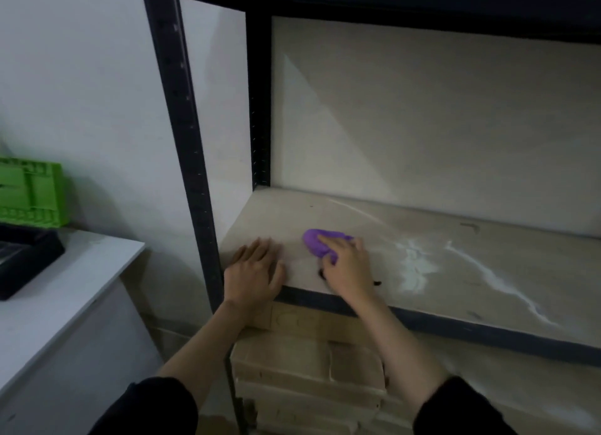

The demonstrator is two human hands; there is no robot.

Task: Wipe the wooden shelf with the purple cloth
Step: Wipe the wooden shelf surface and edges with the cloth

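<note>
Head view looks down into a dark metal rack [182, 109] whose wooden shelf [527, 259] is a pale board with a dark front rail [455, 327]. The purple cloth [313, 243] lies bunched on the left part of this board, a little back from the front edge. The right hand [346, 267] rests on top of it and grips it: the forefinger stretches across the cloth, and a fold of purple shows between the thumb and the curled fingers. The left hand [255, 272] lies flat and relaxed on the shelf near its front left corner, just beside the rack's upright, with straight fingers holding nothing. The two hands are near each other but apart.

Just to the right of the cloth hand, a patch of white powder [414, 267] spreads over the board, and a thin white streak [487, 277] runs from it towards the front right. Small dark specks by the right wrist are too blurred to tell.

Both forearms are bare, ending in black sleeves [156, 408] at the bottom edge. Under the shelf sit stacked tan boxes [309, 369]. On the left, a white table [65, 291] stands against the wall and carries a green crate [32, 190] and a black object [22, 262] in front of it.
</note>
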